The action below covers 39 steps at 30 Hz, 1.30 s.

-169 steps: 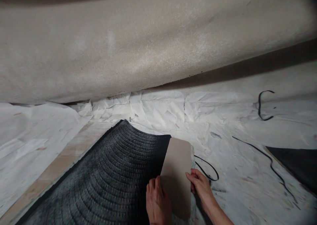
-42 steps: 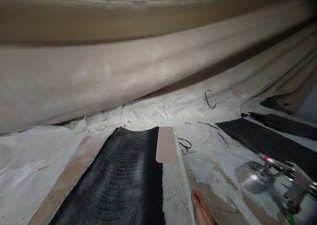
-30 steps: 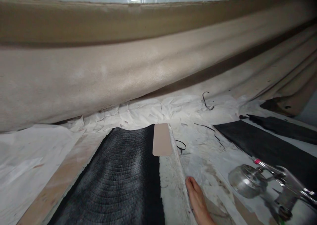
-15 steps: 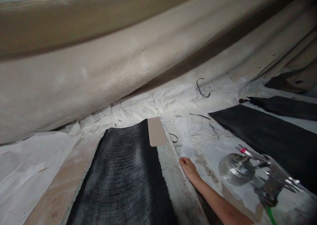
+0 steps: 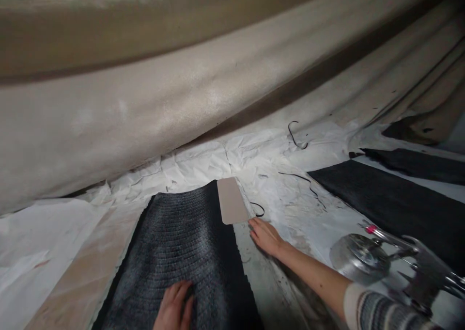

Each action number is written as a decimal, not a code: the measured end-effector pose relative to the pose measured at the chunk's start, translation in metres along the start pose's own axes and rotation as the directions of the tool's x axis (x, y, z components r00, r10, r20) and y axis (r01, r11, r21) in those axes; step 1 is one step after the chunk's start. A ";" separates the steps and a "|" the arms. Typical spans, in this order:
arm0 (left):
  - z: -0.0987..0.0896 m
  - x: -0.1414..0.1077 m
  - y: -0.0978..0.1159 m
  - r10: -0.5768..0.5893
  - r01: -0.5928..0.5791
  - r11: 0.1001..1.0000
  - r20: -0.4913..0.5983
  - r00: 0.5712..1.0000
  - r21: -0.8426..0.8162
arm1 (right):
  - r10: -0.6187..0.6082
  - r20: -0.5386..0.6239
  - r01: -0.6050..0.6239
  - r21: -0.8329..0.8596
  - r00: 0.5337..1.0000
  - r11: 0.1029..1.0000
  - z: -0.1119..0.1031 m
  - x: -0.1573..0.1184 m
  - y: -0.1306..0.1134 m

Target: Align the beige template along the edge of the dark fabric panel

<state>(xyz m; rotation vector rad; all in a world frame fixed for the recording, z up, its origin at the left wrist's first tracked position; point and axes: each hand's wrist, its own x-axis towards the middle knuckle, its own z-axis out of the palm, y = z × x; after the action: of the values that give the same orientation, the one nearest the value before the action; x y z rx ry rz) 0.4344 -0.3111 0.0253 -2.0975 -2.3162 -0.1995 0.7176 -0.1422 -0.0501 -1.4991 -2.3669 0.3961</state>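
A long black sheet with a scaly, leather-like texture [image 5: 189,243] lies on a pale board [image 5: 250,267]. My left hand [image 5: 174,306] is over the sheet's near part, fingers and thumb apart with nothing held. A flat beige rounded plate [image 5: 232,201] covers the sheet's far right corner. Just below that plate's lower right corner is my right hand [image 5: 267,235], fingers stretched out at the board's right edge; whether they touch the plate I cannot tell. To the right of that arm sits a spray gun [image 5: 403,255] with a round metal cup [image 5: 359,257].
A large beige sheet [image 5: 145,112] hangs in a sagging fold across the back. Crumpled white covering [image 5: 203,160] runs beneath it. More black pieces [image 5: 392,194] lie at the right. Thin dark strips [image 5: 298,136] are scattered about. A brownish board strip [image 5: 87,267] shows at left.
My left hand has come into view over the black sheet. My right hand has moved up and left toward the beige plate, its fingers now stretched out. The view has shifted slightly.
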 end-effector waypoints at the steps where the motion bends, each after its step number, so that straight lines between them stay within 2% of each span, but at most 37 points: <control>1: 0.011 0.020 0.012 0.119 -0.110 0.990 0.117 0.986 -0.084 | -0.044 0.022 0.045 -0.052 0.999 0.998 -0.001 0.013 -0.002; 4: 0.037 0.069 0.050 0.224 -0.197 0.964 0.149 0.963 -0.178 | -0.141 0.090 0.156 -0.189 0.986 0.970 0.003 0.049 -0.008; 7: 0.057 0.096 0.077 0.267 -0.230 0.949 0.163 0.950 -0.218 | -0.202 0.153 0.239 -0.293 0.967 0.926 0.014 0.075 -0.011; 10: 0.074 0.108 0.088 0.287 -0.244 0.944 0.191 0.939 -0.223 | -0.259 0.218 0.324 -0.358 0.941 0.875 0.026 0.094 -0.007; 15: 0.097 0.117 0.092 0.277 -0.229 0.950 0.234 0.932 -0.212 | -0.351 0.311 0.457 -0.402 0.883 0.793 0.038 0.110 0.003; 18: 0.102 0.118 0.091 0.252 -0.205 0.956 0.234 0.939 -0.208 | -0.390 0.339 0.508 -0.413 0.856 0.756 0.043 0.114 0.002; 21: 0.103 0.119 0.090 0.238 -0.190 0.959 0.238 0.942 -0.209 | -0.401 0.341 0.520 -0.431 0.850 0.737 0.047 0.116 -0.002; 25: 0.104 0.121 0.091 0.214 -0.163 0.962 0.239 0.947 -0.217 | -0.387 0.325 0.502 -0.455 0.863 0.736 0.045 0.113 -0.007; 31: 0.101 0.122 0.094 0.183 -0.125 0.965 0.249 0.951 -0.230 | -0.322 0.275 0.420 -0.486 0.906 0.767 0.036 0.105 -0.006; 39: 0.103 0.121 0.093 0.175 -0.115 0.964 0.244 0.954 -0.241 | -0.303 0.255 0.391 -0.463 0.918 0.795 0.025 0.108 -0.001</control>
<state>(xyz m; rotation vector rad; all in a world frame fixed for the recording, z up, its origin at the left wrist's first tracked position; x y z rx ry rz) 0.5220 -0.1724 -0.0576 -2.5391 -2.3589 -0.1994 0.6632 -0.0458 -0.0601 -1.1921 -2.9722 -0.2259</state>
